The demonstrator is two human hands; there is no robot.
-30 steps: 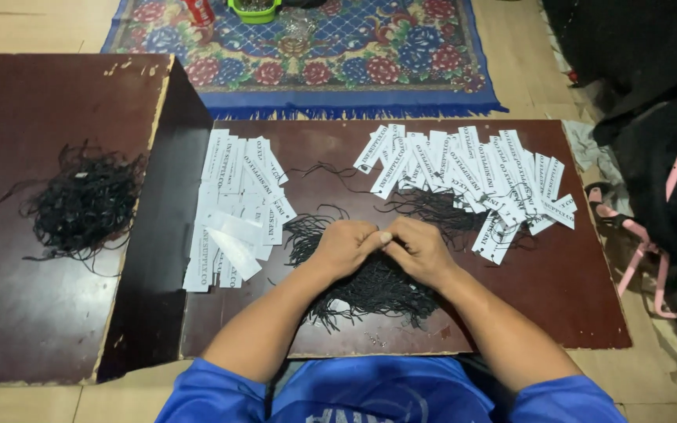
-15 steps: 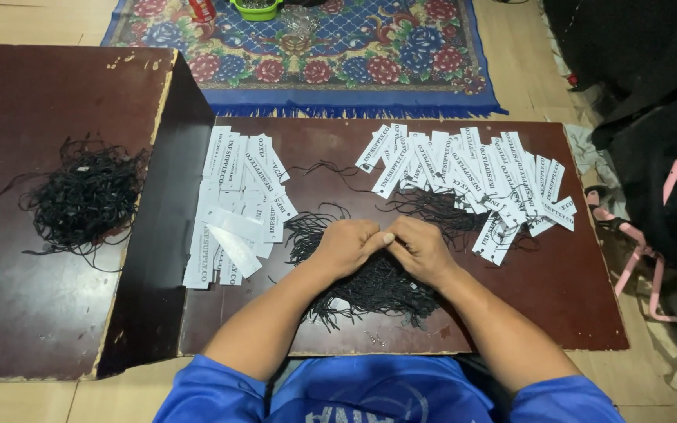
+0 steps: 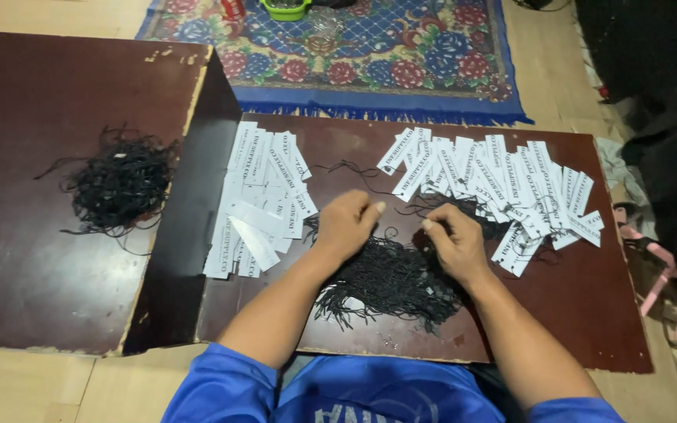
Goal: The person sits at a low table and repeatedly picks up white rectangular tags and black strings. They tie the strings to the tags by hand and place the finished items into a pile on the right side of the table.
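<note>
Hands are seen from the head view at the centre of the frame, over a low dark brown board point(image 3: 589, 329). The left hand point(image 3: 346, 223) is curled, its fingertips pinched together on a thin black string point(image 3: 396, 233) that runs across to the right hand point(image 3: 452, 243), whose thumb and forefinger are likewise closed on it. Whether the strand is one piece cannot be told. Just below and between both hands a loose heap of black strings point(image 3: 389, 282) is spread on the board. To the left of it, near the left hand, a stack of white paper tags point(image 3: 258, 200) is laid in rough rows. At upper right of the hands, a wider fan of white tags point(image 3: 503, 184) is laid out, some with strings under them. At the left of the frame, on a second, higher brown board point(image 3: 25, 274), a separate tangle of black cords point(image 3: 119, 184) is placed. A patterned blue rug point(image 3: 401, 63) is seen at the top.
</note>
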